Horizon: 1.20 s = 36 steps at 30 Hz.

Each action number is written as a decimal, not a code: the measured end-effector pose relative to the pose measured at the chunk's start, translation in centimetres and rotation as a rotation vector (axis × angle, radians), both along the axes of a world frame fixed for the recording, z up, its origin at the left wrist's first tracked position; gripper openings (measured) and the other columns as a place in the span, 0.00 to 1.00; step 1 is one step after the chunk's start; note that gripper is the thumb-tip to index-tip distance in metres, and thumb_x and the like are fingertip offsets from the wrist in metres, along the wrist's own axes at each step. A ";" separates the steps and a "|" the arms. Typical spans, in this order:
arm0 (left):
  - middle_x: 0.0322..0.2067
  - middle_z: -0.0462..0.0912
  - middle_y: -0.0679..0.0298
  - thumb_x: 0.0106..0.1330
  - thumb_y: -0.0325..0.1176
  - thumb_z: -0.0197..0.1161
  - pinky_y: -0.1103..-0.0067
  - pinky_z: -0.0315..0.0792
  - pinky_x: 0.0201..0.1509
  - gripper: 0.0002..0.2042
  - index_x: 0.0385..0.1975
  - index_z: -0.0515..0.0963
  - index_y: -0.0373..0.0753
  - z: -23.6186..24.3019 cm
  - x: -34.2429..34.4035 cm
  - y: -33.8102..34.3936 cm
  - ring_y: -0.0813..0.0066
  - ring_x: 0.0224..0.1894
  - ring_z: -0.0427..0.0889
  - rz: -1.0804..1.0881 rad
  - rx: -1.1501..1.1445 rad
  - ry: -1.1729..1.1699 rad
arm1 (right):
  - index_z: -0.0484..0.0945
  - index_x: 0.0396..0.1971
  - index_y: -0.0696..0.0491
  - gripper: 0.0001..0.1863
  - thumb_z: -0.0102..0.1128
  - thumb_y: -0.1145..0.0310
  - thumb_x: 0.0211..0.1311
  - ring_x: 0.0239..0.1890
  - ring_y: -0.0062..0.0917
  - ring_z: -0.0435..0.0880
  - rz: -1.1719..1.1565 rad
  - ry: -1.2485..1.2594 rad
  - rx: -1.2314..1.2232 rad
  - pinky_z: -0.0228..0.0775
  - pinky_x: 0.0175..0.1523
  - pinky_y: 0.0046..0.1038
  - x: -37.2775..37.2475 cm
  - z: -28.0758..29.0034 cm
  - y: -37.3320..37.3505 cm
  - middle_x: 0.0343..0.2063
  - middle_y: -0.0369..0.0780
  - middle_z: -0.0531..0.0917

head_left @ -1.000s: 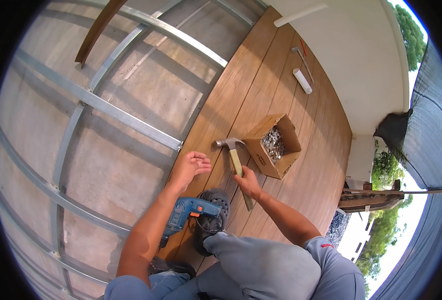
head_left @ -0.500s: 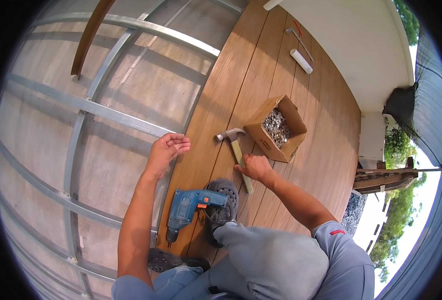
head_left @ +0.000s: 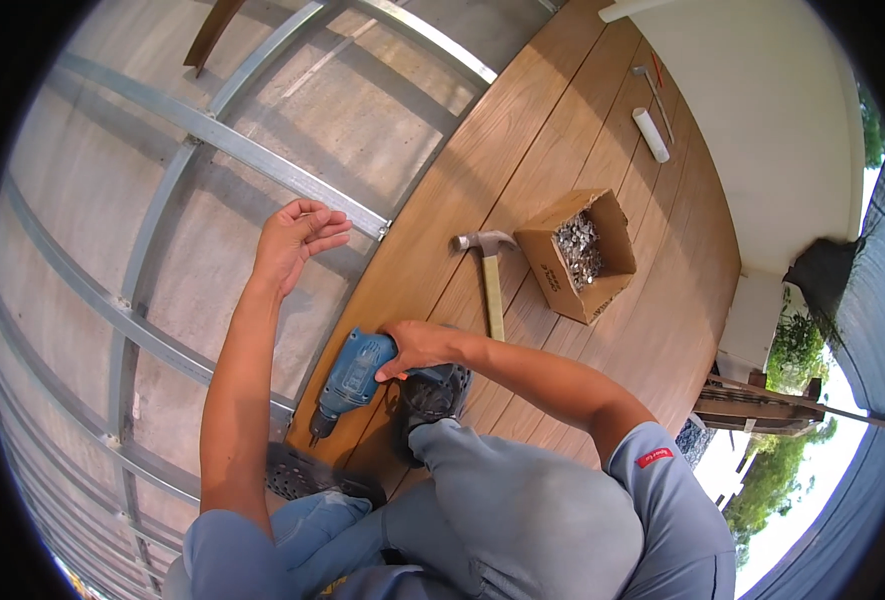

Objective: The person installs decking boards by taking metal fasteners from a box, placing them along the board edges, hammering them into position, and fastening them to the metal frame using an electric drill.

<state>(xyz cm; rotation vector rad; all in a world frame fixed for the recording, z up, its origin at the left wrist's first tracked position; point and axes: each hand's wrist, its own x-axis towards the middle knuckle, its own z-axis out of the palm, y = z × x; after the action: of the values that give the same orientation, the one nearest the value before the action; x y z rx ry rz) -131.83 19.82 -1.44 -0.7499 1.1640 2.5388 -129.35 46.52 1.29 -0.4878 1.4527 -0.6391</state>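
A blue power drill (head_left: pixel 355 372) lies on the brown deck boards beside my shoe, its chuck toward the lower left. My right hand (head_left: pixel 420 347) is closed round the drill where body and handle meet, hiding part of the handle. My left hand (head_left: pixel 300 240) is raised over the open metal frame (head_left: pixel 262 155), near the deck's edge. Its thumb and fingertips are drawn together in a pinch; whatever small thing they may hold cannot be made out. Beyond my right hand, a claw hammer (head_left: pixel 492 290) rests on the boards, head away from me.
A cardboard box (head_left: pixel 552 275) with many small metal pieces stands right of the hammer. Farther off lie a white tube (head_left: pixel 650 135) and a thin metal rod (head_left: pixel 659 100) near the pale wall (head_left: pixel 762 120). On the left, metal bars form a grid over concrete, with a brown strip (head_left: pixel 212 38) far off.
My right hand has left the hammer's handle, moved left and nearer to me, and taken hold of the drill. My left hand has shifted a little left and away; the view has turned slightly.
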 end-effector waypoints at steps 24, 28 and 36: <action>0.48 0.84 0.51 0.74 0.32 0.63 0.68 0.80 0.62 0.11 0.48 0.75 0.33 -2.0 0.3 3.5 0.61 0.53 0.84 0.311 0.144 -0.097 | 0.69 0.56 0.58 0.26 0.68 0.70 0.60 0.42 0.34 0.89 -1.277 -0.037 -0.122 0.84 0.41 0.34 -4.6 14.6 8.4 0.40 0.47 0.85; 0.49 0.83 0.50 0.74 0.32 0.62 0.67 0.79 0.64 0.10 0.47 0.74 0.32 -1.2 -1.1 7.8 0.61 0.54 0.83 0.381 0.385 -0.089 | 0.69 0.55 0.59 0.27 0.69 0.69 0.58 0.41 0.34 0.89 -1.267 0.126 -0.139 0.83 0.38 0.31 -4.4 15.9 8.1 0.39 0.47 0.85; 0.48 0.83 0.55 0.76 0.34 0.60 0.70 0.80 0.60 0.09 0.46 0.74 0.35 -0.8 -1.8 9.3 0.64 0.52 0.83 0.476 0.470 -0.071 | 0.71 0.53 0.59 0.27 0.71 0.67 0.56 0.38 0.31 0.89 -1.194 0.237 -0.118 0.80 0.36 0.27 -4.0 15.8 6.3 0.37 0.44 0.86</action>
<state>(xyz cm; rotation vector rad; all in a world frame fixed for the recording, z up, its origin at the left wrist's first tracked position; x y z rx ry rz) -133.61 29.09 -2.19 -1.0696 0.3543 2.9602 -133.32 52.85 17.11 0.3049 1.8750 -1.6452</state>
